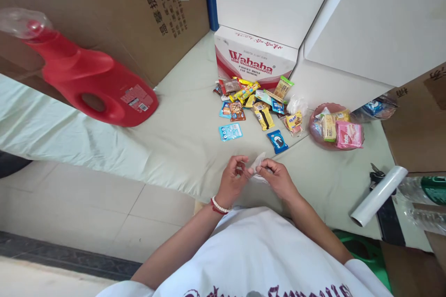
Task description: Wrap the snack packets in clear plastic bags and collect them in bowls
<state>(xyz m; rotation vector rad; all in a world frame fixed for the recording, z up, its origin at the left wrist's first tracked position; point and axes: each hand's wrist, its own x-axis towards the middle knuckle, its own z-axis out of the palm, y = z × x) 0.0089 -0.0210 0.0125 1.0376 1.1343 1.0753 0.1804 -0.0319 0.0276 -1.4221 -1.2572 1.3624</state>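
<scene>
My left hand (234, 178) and my right hand (276, 178) meet over the pale green cloth (181, 139), both pinching a small clear plastic bag (257, 163) between their fingertips. The left wrist wears a red and white bead bracelet (219, 207). Just beyond the hands lies a pile of wrapped snacks (256, 102), with a blue packet (278, 141) and a light blue packet (230, 132) nearest. To the right a pink plastic bowl (315, 134) holds more snacks, including a pink wafer pack (349, 135).
A red detergent jug (90, 83) lies on its side at the left. A Wahaha carton (254, 58) and white boxes (376, 23) stand behind the snacks; a big brown carton (114, 9) at the back left. A roll of plastic film (379, 196) and keys (377, 175) lie at the right.
</scene>
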